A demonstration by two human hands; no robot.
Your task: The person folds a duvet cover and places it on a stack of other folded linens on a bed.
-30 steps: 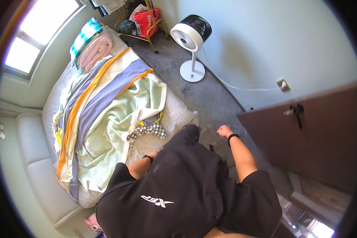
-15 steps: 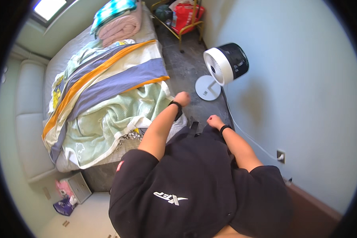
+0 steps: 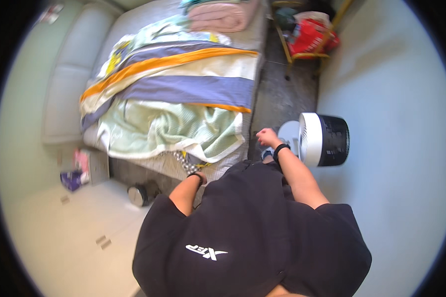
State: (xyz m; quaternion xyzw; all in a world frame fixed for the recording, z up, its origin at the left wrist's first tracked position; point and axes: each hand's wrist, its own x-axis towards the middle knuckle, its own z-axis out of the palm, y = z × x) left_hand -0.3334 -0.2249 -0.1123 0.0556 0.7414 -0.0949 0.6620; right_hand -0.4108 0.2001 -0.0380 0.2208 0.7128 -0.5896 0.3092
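Observation:
My right hand (image 3: 267, 138) is stretched forward between the bed and the fan, its fingers curled in with nothing seen in them. A dark band circles that wrist. My left hand (image 3: 202, 177) hangs low by the bed's near edge; its fingers are mostly hidden. Just right of my right forearm stands a white-and-black fan (image 3: 326, 140) on a round pale base (image 3: 288, 130). On the bed to my left lies a striped blanket (image 3: 188, 89) in blue, cream and orange. A rumpled pale green blanket (image 3: 168, 126) spreads below it, close to my left hand.
A folded pink quilt (image 3: 218, 17) sits at the bed's far end. Beyond the fan, a gold-framed rack (image 3: 307, 56) holds a red bag (image 3: 316, 37). At left are a nightstand (image 3: 99, 168), a purple packet (image 3: 71, 180) and a dark round object (image 3: 138, 194) on the floor.
The view has turned and come nearer the fan. My left arm has drawn back toward my body, while my right arm has swung forward.

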